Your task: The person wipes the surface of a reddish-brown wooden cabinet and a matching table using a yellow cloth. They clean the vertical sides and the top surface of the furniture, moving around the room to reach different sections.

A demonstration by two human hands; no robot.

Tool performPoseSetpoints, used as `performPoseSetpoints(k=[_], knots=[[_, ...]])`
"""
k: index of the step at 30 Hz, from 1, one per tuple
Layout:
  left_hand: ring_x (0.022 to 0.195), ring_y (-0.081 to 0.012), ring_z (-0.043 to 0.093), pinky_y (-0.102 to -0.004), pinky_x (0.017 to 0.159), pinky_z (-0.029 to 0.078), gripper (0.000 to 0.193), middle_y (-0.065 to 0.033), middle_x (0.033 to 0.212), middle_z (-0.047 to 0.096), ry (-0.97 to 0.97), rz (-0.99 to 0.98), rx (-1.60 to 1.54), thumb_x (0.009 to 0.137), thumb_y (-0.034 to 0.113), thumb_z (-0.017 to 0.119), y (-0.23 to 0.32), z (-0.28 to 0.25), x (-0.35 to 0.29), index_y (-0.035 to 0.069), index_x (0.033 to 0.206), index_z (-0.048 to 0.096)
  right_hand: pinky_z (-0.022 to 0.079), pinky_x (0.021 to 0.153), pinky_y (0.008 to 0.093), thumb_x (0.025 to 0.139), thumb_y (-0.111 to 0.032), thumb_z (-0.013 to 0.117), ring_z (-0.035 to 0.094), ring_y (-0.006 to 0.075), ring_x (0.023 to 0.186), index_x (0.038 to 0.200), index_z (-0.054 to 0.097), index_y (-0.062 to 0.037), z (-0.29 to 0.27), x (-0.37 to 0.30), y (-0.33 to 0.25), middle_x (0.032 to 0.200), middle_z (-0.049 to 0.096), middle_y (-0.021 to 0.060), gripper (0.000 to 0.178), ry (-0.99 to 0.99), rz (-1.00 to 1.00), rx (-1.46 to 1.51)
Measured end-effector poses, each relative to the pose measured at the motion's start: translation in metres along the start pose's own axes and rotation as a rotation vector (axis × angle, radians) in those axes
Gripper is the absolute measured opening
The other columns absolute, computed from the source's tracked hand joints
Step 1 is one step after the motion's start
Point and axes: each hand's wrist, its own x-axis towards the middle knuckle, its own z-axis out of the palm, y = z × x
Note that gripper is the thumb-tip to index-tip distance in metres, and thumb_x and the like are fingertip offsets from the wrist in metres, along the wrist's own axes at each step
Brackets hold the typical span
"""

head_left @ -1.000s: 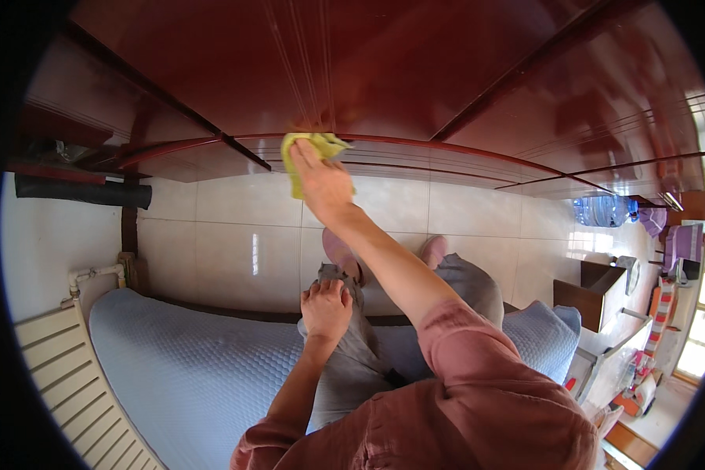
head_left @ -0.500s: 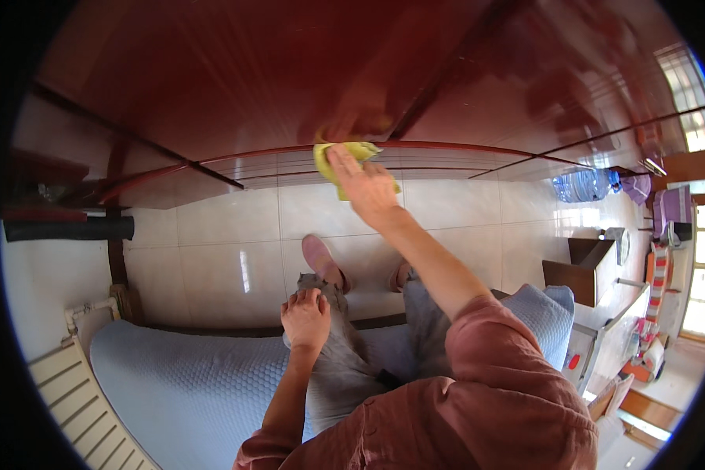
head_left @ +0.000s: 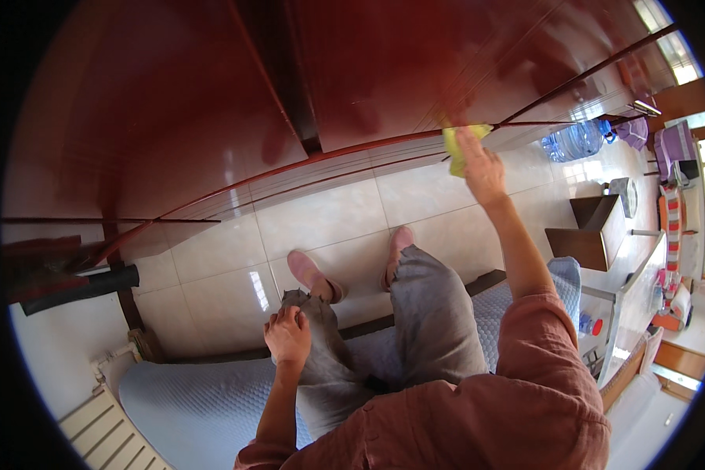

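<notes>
Head view
Right hand [head_left: 483, 166]: stretched out at arm's length, fingers pressing a yellow-green cloth [head_left: 458, 145] flat against the lower edge of the glossy red-brown wooden panel [head_left: 211, 117], so the whole pad bears on the wood.
Cloth: pinned between palm and panel, partly hidden under the fingers.
Left hand [head_left: 287, 335]: loosely curled, empty, resting on the left knee [head_left: 309, 313], seemingly for balance.
Seat: blue quilted cushion [head_left: 188, 399].
Floor [head_left: 321, 219]: pale glossy tiles, feet planted.

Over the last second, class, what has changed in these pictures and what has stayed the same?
The right hand has slid the yellow cloth rightward along the lower edge of the red-brown wooden cabinet, keeping hold of it. The left hand stays resting on the left knee; the person remains seated on the blue cushion.
</notes>
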Motion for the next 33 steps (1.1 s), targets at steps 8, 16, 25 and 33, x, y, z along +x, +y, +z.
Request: performPoseSetpoints(k=[8,16,25,33], knots=[[0.097,-0.028,0.066,-0.0454,0.089,0.048,0.011,-0.0035,0.098,0.072,-0.015,0.005,0.002,0.092,0.024,0.065,0.0,0.003,-0.002,0.015,0.096,0.068,0.053,0.091,0.0417,0.074,0.008,0.059,0.056,0.0348,0.121,0.153,0.039,-0.0096,0.025,-0.003,-0.033,0.162,0.037,0.0067,0.083,0.237,0.339,0.35],[0.098,-0.0281,0.066,-0.0442,0.09,0.047,0.01,-0.0036,0.099,0.071,-0.023,0.059,-0.06,0.092,0.023,0.065,0.002,-0.003,0.004,0.014,0.096,0.068,0.057,0.083,0.0406,0.075,0.006,0.059,0.063,0.0374,0.114,0.152,0.04,-0.0052,0.029,0.012,-0.149,0.163,0.035,0.0132,0.08,0.254,0.457,0.526],[0.097,-0.0277,0.066,-0.0438,0.089,0.048,0.011,-0.0034,0.101,0.072,-0.024,0.109,-0.097,0.091,0.022,0.066,0.01,0.001,0.004,0.014,0.099,0.068,0.054,0.089,0.0417,0.079,0.007,0.054,0.069,0.0346,0.105,0.143,0.054,-0.0098,0.011,-0.02,0.037,0.148,0.057,0.0107,0.066,0.274,0.289,0.19],[0.104,-0.0333,0.066,-0.0469,0.095,0.048,0.028,-0.0097,0.113,0.07,-0.073,0.108,-0.191,0.098,0.035,0.063,0.042,0.009,0.031,0.011,0.113,0.068,0.053,0.098,0.0355,0.078,0.003,0.047,0.067,0.0246,0.109,0.127,0.061,0.0037,-0.032,-0.1,-0.042,0.119,0.07,0.0131,0.051,-0.323,0.684,2.234]])
